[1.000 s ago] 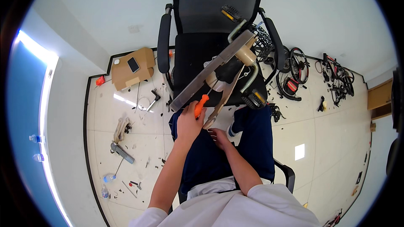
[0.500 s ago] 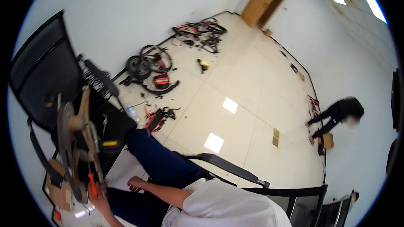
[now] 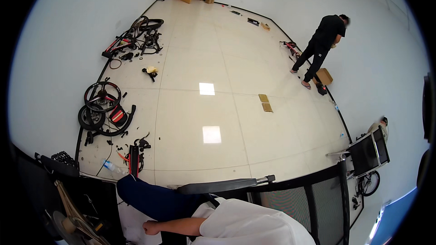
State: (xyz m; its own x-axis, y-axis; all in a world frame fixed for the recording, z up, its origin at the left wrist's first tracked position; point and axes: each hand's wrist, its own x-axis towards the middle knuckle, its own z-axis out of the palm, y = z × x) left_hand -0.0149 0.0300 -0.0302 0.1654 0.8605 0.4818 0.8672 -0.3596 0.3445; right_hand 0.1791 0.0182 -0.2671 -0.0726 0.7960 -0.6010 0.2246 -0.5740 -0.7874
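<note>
At the lower edge, my right hand (image 3: 151, 227) is closed in a fist beside my navy trouser leg (image 3: 143, 197). Its inner side is hidden, so I cannot tell if anything is in it. My left hand lies outside the picture. On a black chair at the lower left stands a tan frame with long arms (image 3: 68, 202) and a round grey disc (image 3: 61, 224), partly cut off by the lower edge and in shadow. A thin silver tool (image 3: 90, 202) rests on the dark seat beside it.
Along the left wall lie bicycle wheels (image 3: 103, 96), frame parts (image 3: 131, 41) and small pieces; a clear bottle (image 3: 113, 167) is nearer. An armrest (image 3: 218, 185) crosses before me. A person in black (image 3: 323, 41) stands right by a cardboard box (image 3: 323, 77); another sits behind a chair (image 3: 369, 152).
My view has swung up and to the right. My left hand, holding an orange-handled screwdriver, has left the picture. My right hand has curled tighter. The person in black has straightened up.
</note>
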